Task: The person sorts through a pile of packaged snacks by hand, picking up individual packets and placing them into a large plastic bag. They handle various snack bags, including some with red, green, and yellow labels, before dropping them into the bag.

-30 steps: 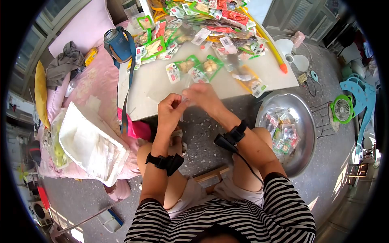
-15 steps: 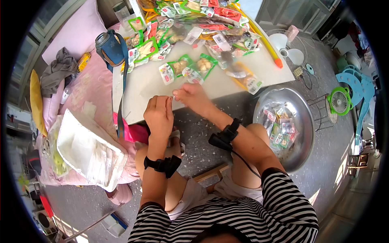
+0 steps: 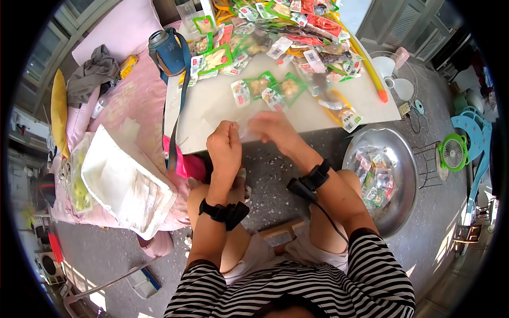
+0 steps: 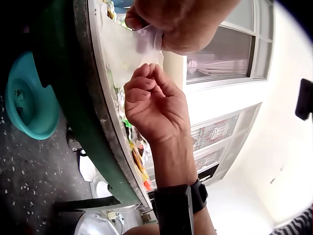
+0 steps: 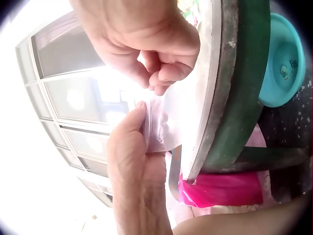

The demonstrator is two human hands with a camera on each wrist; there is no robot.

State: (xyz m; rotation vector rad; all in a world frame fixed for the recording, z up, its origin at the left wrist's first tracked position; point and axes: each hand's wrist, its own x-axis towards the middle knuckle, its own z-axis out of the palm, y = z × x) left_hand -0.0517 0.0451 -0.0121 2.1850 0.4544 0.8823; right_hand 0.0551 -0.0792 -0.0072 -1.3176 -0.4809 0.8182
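Both hands pinch clear bag (image 5: 164, 122): left hand (image 3: 225, 146), right hand (image 3: 270, 127); bag plain only in wrist views.

Left hand (image 3: 225, 143) curls, fingertips pinched together; right hand (image 3: 270, 126), at its two o'clock, blurred, seems pinched too.

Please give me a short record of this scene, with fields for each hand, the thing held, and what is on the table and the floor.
Left hand: pinches a clear plastic bag
Right hand: pinches the same bag, close to the other grip
Where: at the near edge of the table
On table: many snack packets, blue bottle
On floor: metal basin with packets inside
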